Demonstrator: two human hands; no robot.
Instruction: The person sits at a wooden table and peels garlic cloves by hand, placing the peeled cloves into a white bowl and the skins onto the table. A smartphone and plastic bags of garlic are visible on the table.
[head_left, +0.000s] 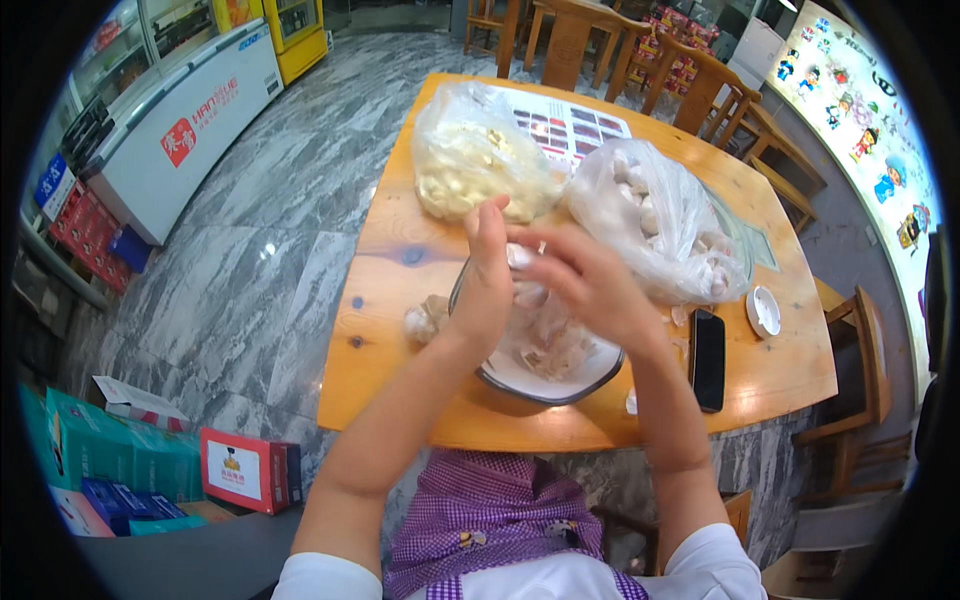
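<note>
My left hand is raised over the bowl, seen from its edge with the fingers upward, and holds a white piece of garlic against its inner side. The bent fingers of my right hand reach to that garlic from the other side. Motion blur hides whether they pinch it. Under both hands stands a white bowl with a dark rim. Papery garlic skins lie in it, and more garlic shows just below my fingers.
Behind the bowl are a clear plastic bag of peeled garlic cloves and another of unpeeled garlic bulbs. A printed sheet lies beyond. To the right are a black smartphone and small white dish; loose garlic sits left.
</note>
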